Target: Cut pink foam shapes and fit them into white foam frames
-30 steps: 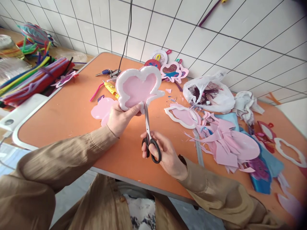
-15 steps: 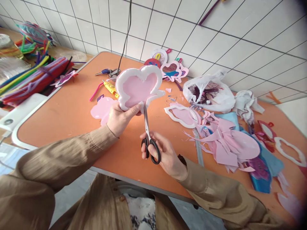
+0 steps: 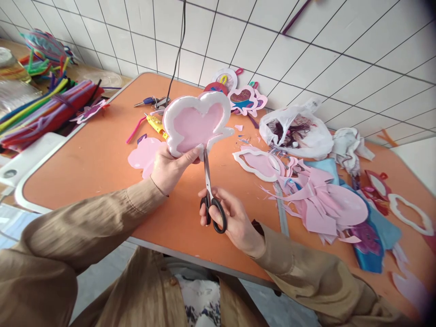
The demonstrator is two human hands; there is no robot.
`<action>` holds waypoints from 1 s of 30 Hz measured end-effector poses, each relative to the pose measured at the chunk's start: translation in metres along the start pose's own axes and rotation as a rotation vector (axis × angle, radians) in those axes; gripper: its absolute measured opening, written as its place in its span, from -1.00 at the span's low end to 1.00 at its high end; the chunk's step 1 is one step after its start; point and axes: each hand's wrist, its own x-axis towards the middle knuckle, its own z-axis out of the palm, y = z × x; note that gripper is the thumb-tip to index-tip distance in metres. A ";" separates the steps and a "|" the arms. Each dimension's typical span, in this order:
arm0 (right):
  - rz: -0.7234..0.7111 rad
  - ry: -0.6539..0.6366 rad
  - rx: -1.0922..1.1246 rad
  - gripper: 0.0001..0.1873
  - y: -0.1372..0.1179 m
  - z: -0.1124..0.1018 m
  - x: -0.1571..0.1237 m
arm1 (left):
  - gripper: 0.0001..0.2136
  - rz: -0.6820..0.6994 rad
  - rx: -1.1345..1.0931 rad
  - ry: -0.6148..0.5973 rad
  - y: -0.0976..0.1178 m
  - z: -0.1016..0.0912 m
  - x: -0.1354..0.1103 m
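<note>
My left hand [image 3: 173, 168] pinches the lower edge of a cloud-shaped foam cutout [image 3: 197, 122], pink in the middle with a raised white border. It is held up above the orange table. Black-handled scissors [image 3: 208, 181] are in my right hand [image 3: 235, 220], thumb and fingers through the loops. Their blades point up and meet the cutout's bottom edge, just right of my left thumb. The blades look nearly closed. Below my left wrist area, a plain pink foam shape [image 3: 145, 154] lies on the table.
Pink foam scraps [image 3: 320, 195] and a white-bordered pink piece [image 3: 255, 165] lie to the right. Behind them sits a white plastic bag [image 3: 296, 131]. A yellow glue gun [image 3: 156, 125] and keys [image 3: 151, 101] lie behind my left hand. Colourful pipe cleaners [image 3: 51, 113] are at far left.
Almost nothing differs. The scissors and both hands keep their places at the cutout's lower edge, and the whole view has shifted very slightly.
</note>
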 end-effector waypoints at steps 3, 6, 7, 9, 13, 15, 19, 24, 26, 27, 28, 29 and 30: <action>-0.010 0.009 -0.020 -0.51 -0.001 0.001 0.002 | -0.66 -0.021 -0.001 -0.003 0.002 0.001 -0.002; -0.015 0.016 -0.040 -0.52 -0.001 0.001 0.003 | -0.64 -0.047 0.000 -0.004 0.005 0.003 -0.003; -0.017 0.019 -0.046 -0.53 -0.001 0.002 0.003 | -0.64 -0.055 0.000 -0.005 0.006 0.003 -0.004; -0.018 0.026 -0.055 -0.53 -0.001 0.002 0.004 | -0.63 -0.069 -0.009 -0.006 0.006 0.004 -0.004; -0.011 0.041 -0.066 -0.52 -0.001 0.003 0.006 | -0.63 -0.096 -0.041 -0.001 0.005 0.004 -0.004; -0.013 0.042 -0.070 -0.53 -0.001 0.004 0.007 | -0.62 -0.104 -0.040 0.004 0.004 0.004 -0.004; -0.031 0.048 -0.081 -0.53 -0.001 0.004 0.008 | -0.59 -0.110 -0.044 0.005 0.004 0.004 -0.004; -0.052 0.053 -0.078 -0.52 0.002 0.003 0.009 | -0.64 -0.115 -0.063 -0.003 0.004 0.005 -0.005; -0.064 0.047 -0.072 -0.50 0.004 0.003 0.010 | -0.66 -0.118 -0.066 0.001 0.004 0.005 -0.006; -0.070 0.041 -0.070 -0.49 0.005 0.003 0.010 | -0.67 -0.117 -0.070 0.002 0.003 0.005 -0.006; -0.072 0.034 -0.069 -0.48 0.006 0.003 0.010 | -0.67 -0.117 -0.075 0.002 0.003 0.005 -0.007; -0.071 0.029 -0.068 -0.47 0.007 0.004 0.011 | -0.68 -0.117 -0.079 0.002 0.003 0.005 -0.007; -0.069 0.025 -0.068 -0.46 0.007 0.004 0.011 | -0.68 -0.117 -0.083 0.001 0.002 0.005 -0.007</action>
